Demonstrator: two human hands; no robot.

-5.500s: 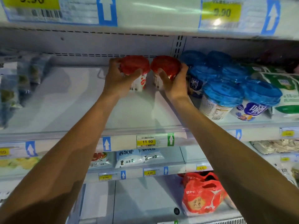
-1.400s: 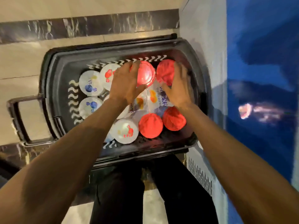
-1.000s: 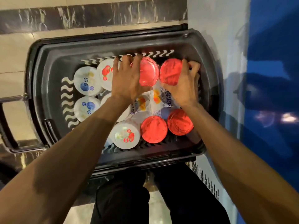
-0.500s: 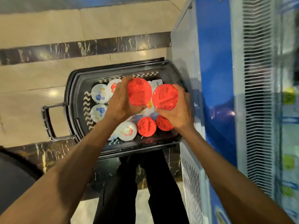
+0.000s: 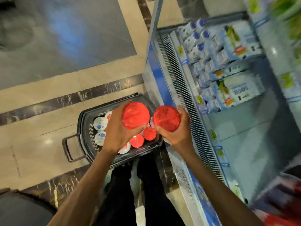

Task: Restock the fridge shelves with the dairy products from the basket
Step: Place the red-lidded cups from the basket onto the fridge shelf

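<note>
Our L hand [image 5: 118, 134] curls round one red-lid tub [image 5: 135, 115], R hand [image 5: 175, 136] round a second red-lid tub [image 5: 167, 118], both above the basket [image 5: 82, 128], w/ more tubs [image 5: 99, 123] inside. Carry step, we reckon. Next: swing right to a fridge shelf [image 5: 244, 121] gap.

I am seeing glossy, crinkled bright red on top of both the left tub [image 5: 135, 115] and the right tub [image 5: 167, 118]. The basket [image 5: 82, 123] is showing charcoal black, with white wavy marks running along its inner wall. Inside, smaller red lids [image 5: 136, 140] are glowing beside white lids [image 5: 99, 123] carrying blue spots. The floor [image 5: 40, 141] is running in beige tiles crossed by a dark band veined white. The fridge edge [image 5: 156, 70] is showing blue; its cartons [image 5: 241, 88] are reading pale blue and white with green and orange patches.
</note>
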